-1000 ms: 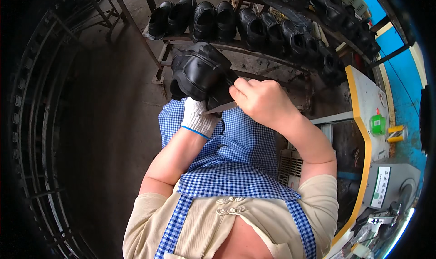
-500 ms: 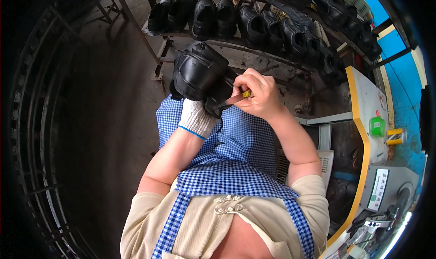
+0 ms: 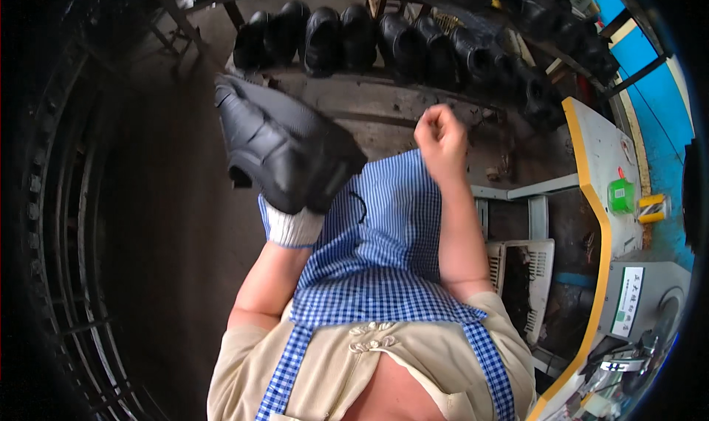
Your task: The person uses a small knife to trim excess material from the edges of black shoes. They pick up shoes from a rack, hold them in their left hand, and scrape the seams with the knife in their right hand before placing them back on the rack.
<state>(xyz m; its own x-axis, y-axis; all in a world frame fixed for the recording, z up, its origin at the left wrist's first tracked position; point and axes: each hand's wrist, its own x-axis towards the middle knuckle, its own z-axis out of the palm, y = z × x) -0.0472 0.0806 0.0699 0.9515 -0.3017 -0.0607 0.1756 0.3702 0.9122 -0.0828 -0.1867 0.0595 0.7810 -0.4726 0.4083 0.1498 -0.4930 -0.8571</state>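
Observation:
A black leather shoe (image 3: pixel 281 151) is held up in front of me, sole edge to the right and toe pointing up-left. My left hand (image 3: pixel 294 225), in a white knitted glove, grips it from below; only the glove's cuff shows beneath the shoe. My bare right hand (image 3: pixel 442 137) is closed in a fist to the right of the shoe, apart from it and raised over my blue checked apron (image 3: pixel 384 251). Whatever may be inside the fist is hidden.
A row of several black shoes (image 3: pixel 369 37) stands on a rack at the top. A grey machine table with a yellow edge (image 3: pixel 591 199) and a green box (image 3: pixel 622 196) is on the right. A white slotted crate (image 3: pixel 524 273) sits below it. Dark metal racking (image 3: pixel 52 236) curves along the left.
My right hand has left the shoe's edge and pulled away to the right, closed in a fist. The shoe has tipped and swung to the left in my gloved hand.

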